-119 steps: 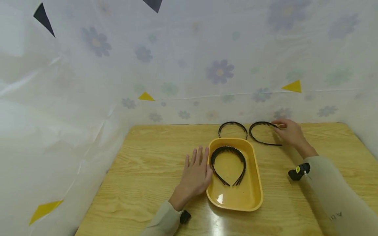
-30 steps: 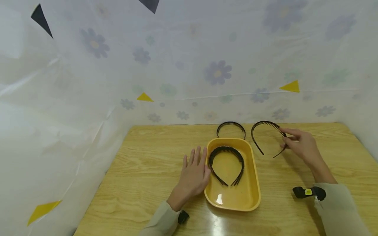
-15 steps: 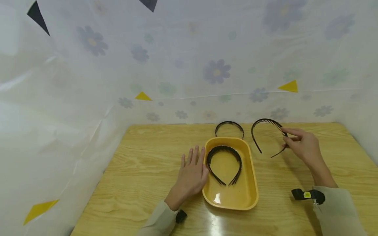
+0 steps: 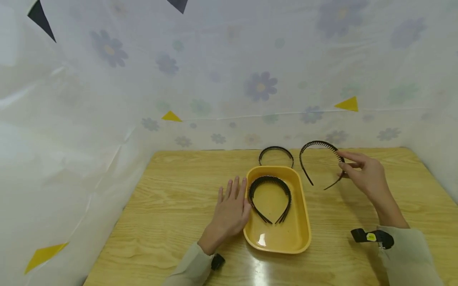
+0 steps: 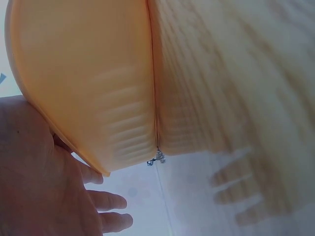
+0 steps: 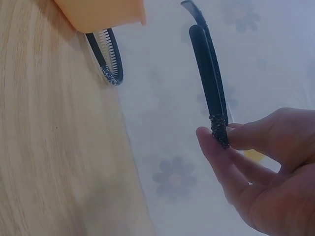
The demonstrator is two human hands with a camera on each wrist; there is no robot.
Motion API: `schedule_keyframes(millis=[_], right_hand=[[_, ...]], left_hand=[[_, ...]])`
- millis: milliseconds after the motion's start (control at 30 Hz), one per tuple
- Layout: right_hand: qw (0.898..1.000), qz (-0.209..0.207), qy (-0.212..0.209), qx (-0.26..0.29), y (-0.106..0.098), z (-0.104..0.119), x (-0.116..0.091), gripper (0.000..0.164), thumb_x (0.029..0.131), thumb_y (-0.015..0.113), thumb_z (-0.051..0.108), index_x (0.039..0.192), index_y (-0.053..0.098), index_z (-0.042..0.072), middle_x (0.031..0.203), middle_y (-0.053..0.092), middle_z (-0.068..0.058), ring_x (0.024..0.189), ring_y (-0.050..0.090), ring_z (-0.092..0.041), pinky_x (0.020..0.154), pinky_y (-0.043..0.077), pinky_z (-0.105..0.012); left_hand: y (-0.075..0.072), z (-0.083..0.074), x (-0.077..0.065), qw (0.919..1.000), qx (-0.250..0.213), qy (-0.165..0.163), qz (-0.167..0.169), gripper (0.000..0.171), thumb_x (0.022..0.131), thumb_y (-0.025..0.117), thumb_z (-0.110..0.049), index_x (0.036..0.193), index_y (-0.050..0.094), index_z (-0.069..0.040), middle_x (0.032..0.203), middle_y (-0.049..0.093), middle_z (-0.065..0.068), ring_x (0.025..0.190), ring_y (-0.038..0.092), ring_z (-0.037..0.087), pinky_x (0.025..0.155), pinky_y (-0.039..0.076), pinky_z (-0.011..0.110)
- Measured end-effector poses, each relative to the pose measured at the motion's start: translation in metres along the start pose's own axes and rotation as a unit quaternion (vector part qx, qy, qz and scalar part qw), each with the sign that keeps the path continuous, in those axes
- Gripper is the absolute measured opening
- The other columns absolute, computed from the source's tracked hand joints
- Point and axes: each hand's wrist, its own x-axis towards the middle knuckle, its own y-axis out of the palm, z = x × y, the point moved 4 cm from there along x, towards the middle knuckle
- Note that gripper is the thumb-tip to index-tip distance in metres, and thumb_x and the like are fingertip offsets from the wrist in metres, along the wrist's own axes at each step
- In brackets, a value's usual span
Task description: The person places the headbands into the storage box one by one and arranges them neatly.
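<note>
My right hand (image 4: 366, 174) pinches a black toothed headband (image 4: 303, 159) by its right arm, held up to the right of the yellow tray (image 4: 306, 222). In the right wrist view that headband (image 6: 206, 73) shows sparkly beading near the fingertips. My left hand (image 4: 229, 212) lies along the tray's left side with its fingers straight; the left wrist view has the thumb side against the tray's rim (image 5: 64, 140). Inside the tray several black headbands (image 4: 270, 180) lie nested together, their ends pointing toward me.
Behind the tray another black headband (image 4: 275, 148) rests on the wooden table (image 4: 171, 198), its near part hidden by the tray. A white flowered sheet (image 4: 222, 79) rises at the table's back edge and along the left side.
My right hand has lifted the headband off the table at the back right and turned it ends-down toward me, lately shifting slightly left. The left hand stays at the tray.
</note>
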Motion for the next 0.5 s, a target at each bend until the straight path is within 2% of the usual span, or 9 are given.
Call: schedule_keyframes(millis=[167,333,500], right_hand=[[1.0,-0.001,-0.005,0.031,0.004,0.011,-0.002,0.041,0.101,0.065,0.01,0.142,0.063,0.005,0.143,0.057,-0.02,0.081,0.062,0.014,0.066,0.051,-0.009],[0.999,-0.019,-0.021,0.019,0.006,0.022,-0.001,0.038,0.1,0.067,0.008,0.138,0.066,0.004,0.138,0.062,-0.017,0.085,0.057,0.019,0.063,0.051,-0.01],[0.999,-0.025,-0.041,0.024,0.01,0.03,-0.001,0.037,0.098,0.068,0.005,0.135,0.068,0.003,0.133,0.062,-0.016,0.083,0.06,0.018,0.06,0.053,-0.013]], left_hand=[[0.0,0.001,-0.001,1.0,-0.002,-0.001,-0.002,0.062,0.108,0.024,-0.03,0.167,0.012,-0.013,0.171,0.011,0.015,0.156,0.009,0.036,0.123,0.005,0.06],[-0.001,0.002,0.0,1.0,-0.003,-0.001,-0.005,0.062,0.108,0.024,-0.03,0.167,0.013,-0.012,0.17,0.013,0.017,0.156,0.01,0.037,0.123,0.005,0.06],[0.0,0.002,0.001,0.9999,-0.001,0.001,-0.01,0.062,0.108,0.026,-0.028,0.166,0.015,-0.011,0.17,0.015,0.018,0.155,0.013,0.039,0.122,0.008,0.061]])
